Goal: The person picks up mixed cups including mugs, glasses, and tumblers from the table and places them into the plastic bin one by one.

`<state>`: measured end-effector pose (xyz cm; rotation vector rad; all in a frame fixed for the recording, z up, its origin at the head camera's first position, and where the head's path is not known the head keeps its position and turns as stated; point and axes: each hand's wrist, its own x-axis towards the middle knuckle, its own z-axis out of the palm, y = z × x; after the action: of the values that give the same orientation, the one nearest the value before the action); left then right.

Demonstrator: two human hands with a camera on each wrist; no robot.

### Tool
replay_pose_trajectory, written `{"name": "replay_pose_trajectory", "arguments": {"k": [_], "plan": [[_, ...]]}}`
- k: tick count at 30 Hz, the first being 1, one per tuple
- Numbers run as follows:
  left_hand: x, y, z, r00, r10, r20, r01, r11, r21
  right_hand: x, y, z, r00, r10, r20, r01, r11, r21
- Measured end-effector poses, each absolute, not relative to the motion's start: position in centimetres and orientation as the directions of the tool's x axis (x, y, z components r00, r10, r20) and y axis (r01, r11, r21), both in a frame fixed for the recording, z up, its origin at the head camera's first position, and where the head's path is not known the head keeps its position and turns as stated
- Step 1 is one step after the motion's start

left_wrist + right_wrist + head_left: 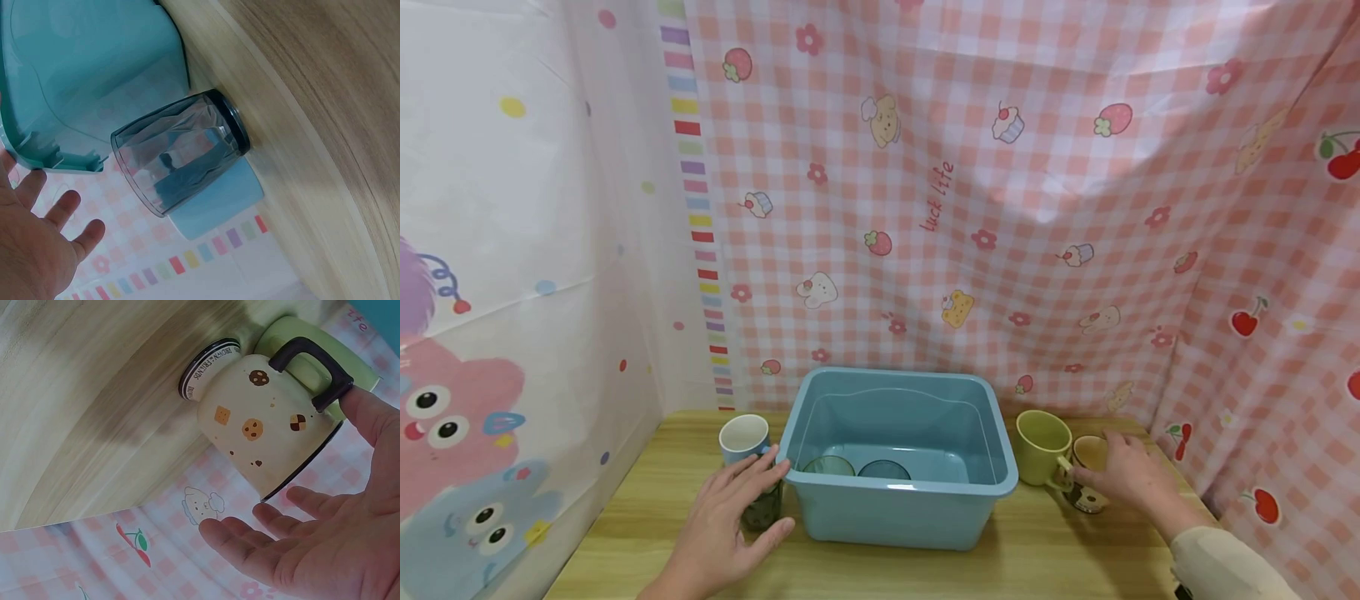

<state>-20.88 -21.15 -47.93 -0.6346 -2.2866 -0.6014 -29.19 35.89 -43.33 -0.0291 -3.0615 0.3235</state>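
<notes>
My right hand [1138,475] is at a cream mug with cookie prints [250,425] and a dark handle. In the right wrist view the thumb is at the handle, while the spread fingers reach past the dark rim. A green mug [1037,442] stands just beside it. On the other side, my left hand [722,517] is spread out, its fingertips by the left rim of a blue plastic basin [895,518]. Below those fingers stands a clear dark-tinted glass [187,147], partly hidden by the hand in the head view.
Behind the dark glass stands a light blue cup [219,203] with a white inside. Inside the basin are a greenish glass [829,465] and a bluish glass [883,470], mostly hidden by its front wall. Patterned curtains [925,167] enclose the wooden table [1045,558].
</notes>
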Motion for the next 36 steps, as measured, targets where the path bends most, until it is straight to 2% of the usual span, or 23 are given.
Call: {"name": "replay_pose_trajectory", "arguments": {"k": [15, 18, 25, 36], "plan": [[-21.0, -21.2, -48.1, -0.644, 0.273, 0.715, 0.592, 0.769, 0.240, -29.0, 37.4, -43.3, -1.000, 0.000, -0.001, 0.000, 0.975, -0.221], [-21.0, -21.2, -48.0, -0.640, 0.275, 0.717, 0.593, 0.770, 0.234, -28.7, 38.0, -43.3, -1.000, -0.001, -0.016, 0.003, 0.969, -0.247], [-21.1, -21.3, -48.0, -0.633, 0.279, 0.722, 0.594, 0.773, 0.222, -28.3, 39.4, -43.8, -1.000, -0.028, -0.012, -0.021, 0.917, -0.399], [-21.0, -21.2, -47.9, -0.642, 0.282, 0.713, 0.592, 0.773, 0.227, -26.9, 41.9, -43.8, -0.985, -0.023, -0.172, 0.051, 0.910, -0.411]]}}
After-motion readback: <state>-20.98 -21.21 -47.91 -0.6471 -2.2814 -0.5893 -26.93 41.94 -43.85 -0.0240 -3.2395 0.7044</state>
